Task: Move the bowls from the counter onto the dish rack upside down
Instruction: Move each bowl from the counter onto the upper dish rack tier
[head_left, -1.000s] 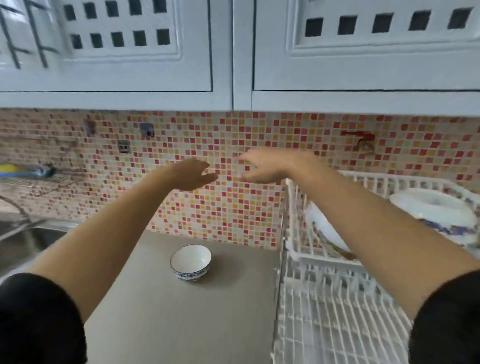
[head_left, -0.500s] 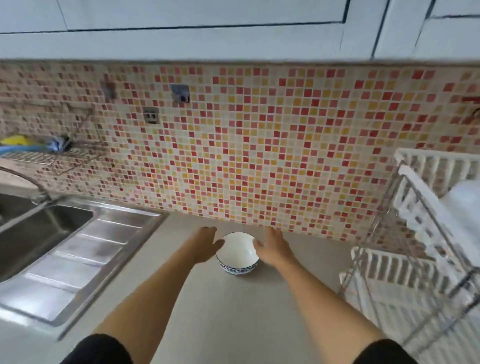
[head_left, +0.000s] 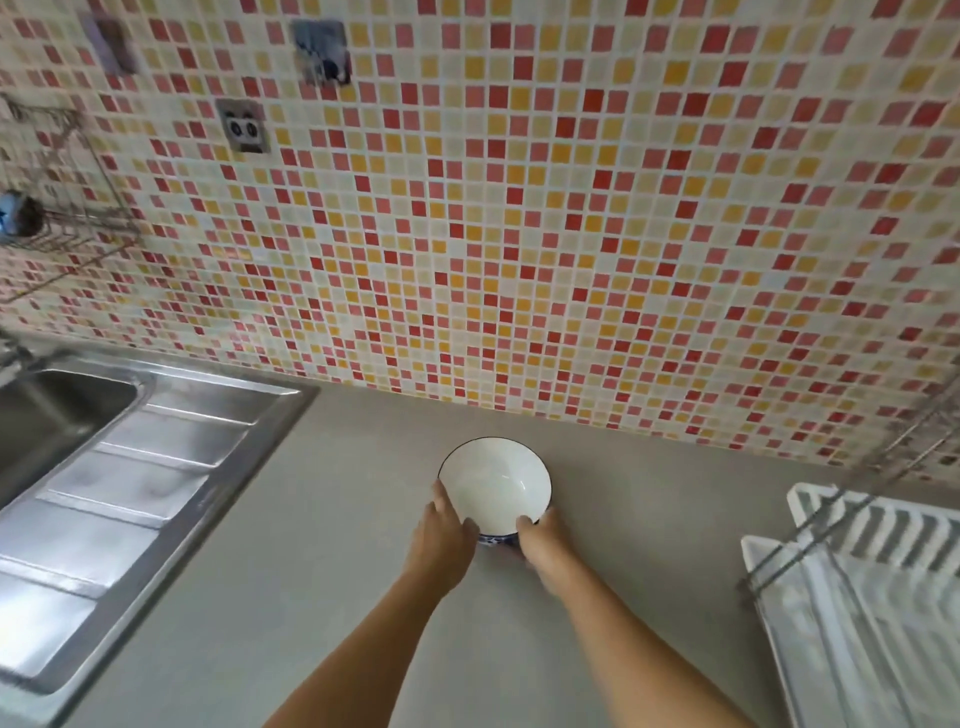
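Observation:
A small white bowl (head_left: 493, 480) with a dark rim and blue pattern outside sits upright, its opening facing me, over the grey counter (head_left: 332, 571) near the tiled wall. My left hand (head_left: 441, 535) grips its left lower side and my right hand (head_left: 543, 540) grips its right lower side, thumbs on the rim. The white dish rack (head_left: 857, 587) with a metal frame stands at the right edge, only partly in view.
A steel sink (head_left: 57, 415) with a ribbed drainboard (head_left: 130, 493) fills the left side. The red, orange and cream mosaic wall (head_left: 519, 208) rises behind the counter, with hooks and a wire shelf (head_left: 57, 228) at upper left.
My hands dropped from in front of the wall to the bowl and closed on its sides. The view tilted down and closer; the bowl now tips toward me.

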